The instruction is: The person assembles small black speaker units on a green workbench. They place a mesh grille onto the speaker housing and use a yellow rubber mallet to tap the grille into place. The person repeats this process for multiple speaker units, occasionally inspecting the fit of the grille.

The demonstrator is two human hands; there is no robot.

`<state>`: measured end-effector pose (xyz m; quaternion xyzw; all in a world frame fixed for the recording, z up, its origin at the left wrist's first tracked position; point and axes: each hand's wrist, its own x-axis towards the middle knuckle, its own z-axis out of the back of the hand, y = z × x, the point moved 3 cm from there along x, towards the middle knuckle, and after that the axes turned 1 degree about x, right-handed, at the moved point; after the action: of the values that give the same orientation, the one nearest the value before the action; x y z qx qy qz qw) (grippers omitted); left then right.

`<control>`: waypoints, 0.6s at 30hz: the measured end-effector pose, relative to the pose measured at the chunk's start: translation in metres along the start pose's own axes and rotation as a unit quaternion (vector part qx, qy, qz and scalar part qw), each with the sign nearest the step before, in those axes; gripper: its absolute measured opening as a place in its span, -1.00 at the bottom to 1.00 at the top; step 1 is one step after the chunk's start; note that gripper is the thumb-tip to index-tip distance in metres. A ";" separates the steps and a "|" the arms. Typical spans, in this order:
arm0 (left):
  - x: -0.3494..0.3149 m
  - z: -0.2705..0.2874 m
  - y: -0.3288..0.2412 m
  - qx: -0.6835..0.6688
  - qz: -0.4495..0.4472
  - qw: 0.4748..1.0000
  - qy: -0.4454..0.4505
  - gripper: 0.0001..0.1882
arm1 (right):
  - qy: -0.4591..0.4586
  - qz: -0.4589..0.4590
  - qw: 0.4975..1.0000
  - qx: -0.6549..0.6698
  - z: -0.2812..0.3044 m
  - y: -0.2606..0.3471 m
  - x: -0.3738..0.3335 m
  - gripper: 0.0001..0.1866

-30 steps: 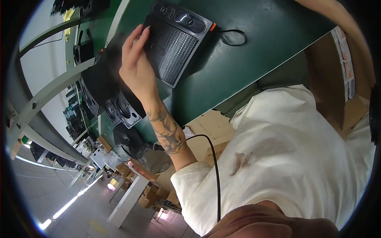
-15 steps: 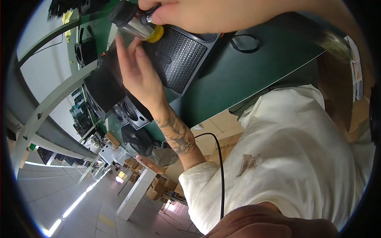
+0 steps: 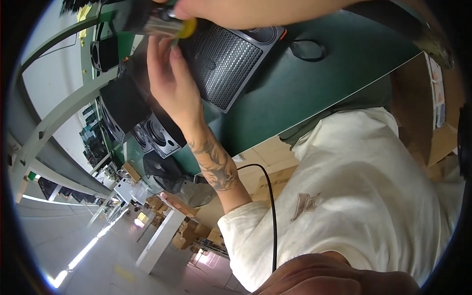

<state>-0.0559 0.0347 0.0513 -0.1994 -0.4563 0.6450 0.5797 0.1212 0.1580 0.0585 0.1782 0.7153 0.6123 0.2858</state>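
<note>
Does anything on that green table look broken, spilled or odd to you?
Nothing stands out as spilled or broken. The black speaker shows no obvious damage, and a black strap lies looped beside it on the green table. The yellow-rimmed object in the right hand is blurred, so I can't judge its condition.

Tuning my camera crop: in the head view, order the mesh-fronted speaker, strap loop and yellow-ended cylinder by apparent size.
1. Mesh-fronted speaker
2. Yellow-ended cylinder, blurred and partly covered by the right hand
3. Strap loop
</note>
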 end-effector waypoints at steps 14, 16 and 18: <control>-0.015 -0.009 0.031 -0.386 0.147 0.909 -0.062 -0.42 | -0.008 0.029 0.882 -0.469 -0.039 0.110 -0.029 -0.69; -0.019 -0.008 0.035 -0.456 0.142 0.877 -0.056 -0.35 | -0.007 0.017 0.848 -0.530 -0.049 0.126 -0.029 -0.69; -0.025 -0.010 0.025 -0.483 0.135 0.865 -0.032 -0.17 | -0.007 -0.004 0.816 -0.578 -0.057 0.138 -0.027 -0.69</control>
<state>-0.0560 0.0168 0.0189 -0.4930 -0.6977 0.4222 0.3032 0.0936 0.1233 0.2032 -0.0186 0.2289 0.9107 0.3433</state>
